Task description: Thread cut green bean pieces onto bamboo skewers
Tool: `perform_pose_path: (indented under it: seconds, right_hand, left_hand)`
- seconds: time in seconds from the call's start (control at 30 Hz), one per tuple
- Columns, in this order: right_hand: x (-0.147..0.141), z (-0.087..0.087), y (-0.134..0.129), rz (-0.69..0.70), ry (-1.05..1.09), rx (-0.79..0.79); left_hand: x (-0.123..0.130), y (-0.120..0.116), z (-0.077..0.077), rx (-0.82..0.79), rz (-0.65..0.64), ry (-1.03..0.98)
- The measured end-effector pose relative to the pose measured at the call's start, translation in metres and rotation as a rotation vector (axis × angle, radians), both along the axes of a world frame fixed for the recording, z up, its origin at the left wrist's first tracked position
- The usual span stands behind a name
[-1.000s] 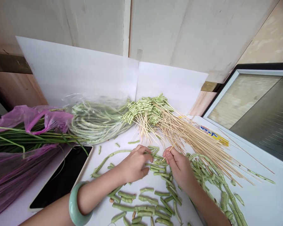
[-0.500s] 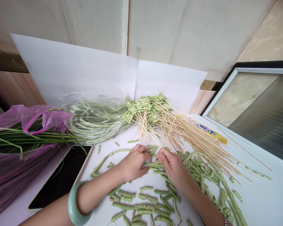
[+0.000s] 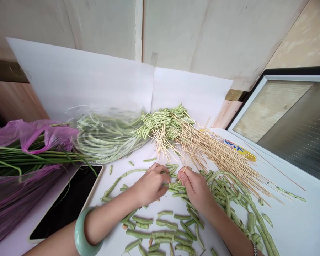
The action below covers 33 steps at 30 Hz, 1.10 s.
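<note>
Between finger and thumb my right hand (image 3: 193,185) pinches a thin wooden skewer (image 3: 196,144), which slants up to the right. My left hand (image 3: 153,183) is just to its left, its fingers curled and closed at the end of a green bean piece (image 3: 175,186); how firmly it grips is partly hidden. Cut bean pieces (image 3: 166,224) lie on the white table below both hands. Behind them, skewered beans (image 3: 162,119) are piled up, and many bare skewer ends (image 3: 229,156) fan out to the right.
A clear bag of long beans (image 3: 104,137) lies at the back left, beside a purple bag (image 3: 34,133) with green stalks. A black-screened tablet (image 3: 66,202) rests by my left forearm. More beans (image 3: 229,195) heap at the right. A framed glass panel (image 3: 290,121) stands at far right.
My left fingers have closed in on the bean piece. The skewer in my right hand now leans further right and stands out more clearly. The view has shifted slightly.
</note>
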State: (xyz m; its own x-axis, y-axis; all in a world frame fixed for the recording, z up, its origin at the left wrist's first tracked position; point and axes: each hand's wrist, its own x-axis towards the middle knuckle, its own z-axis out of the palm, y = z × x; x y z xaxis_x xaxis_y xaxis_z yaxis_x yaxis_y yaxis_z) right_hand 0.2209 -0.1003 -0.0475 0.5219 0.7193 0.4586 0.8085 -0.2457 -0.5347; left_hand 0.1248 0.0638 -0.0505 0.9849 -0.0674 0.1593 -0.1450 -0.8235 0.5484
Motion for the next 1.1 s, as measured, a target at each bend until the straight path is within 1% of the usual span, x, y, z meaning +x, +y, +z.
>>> perform_pose_path:
  seconds: [0.27, 0.5, 0.63, 0.8, 0.9, 1.0, 1.1]
  right_hand:
    - [-0.001, -0.003, -0.002, 0.073, 0.02, -0.031]
    - [-0.002, 0.002, -0.005, 0.148, 0.105, -0.101]
    - [-0.001, 0.003, -0.005, 0.148, 0.182, -0.086]
    - [0.009, 0.002, -0.005, 0.039, 0.329, 0.008]
    - [0.014, 0.0, -0.005, -0.022, 0.448, 0.1]
    - [0.015, 0.0, -0.004, -0.025, 0.581, 0.213]
    - [0.014, 0.001, -0.004, -0.003, 0.701, 0.33]
  left_hand:
    - [0.001, 0.001, -0.003, -0.019, -0.005, -0.016]
    - [0.0, 0.001, -0.004, -0.022, -0.004, -0.015]
    - [0.0, 0.002, -0.006, -0.027, -0.005, -0.022]
    - [0.001, 0.003, -0.008, -0.067, -0.006, -0.042]
    - [0.003, 0.004, -0.009, -0.124, 0.051, -0.074]
    - [0.004, 0.003, -0.007, -0.178, 0.103, -0.107]
    - [0.005, 0.002, -0.003, -0.281, 0.135, -0.124]
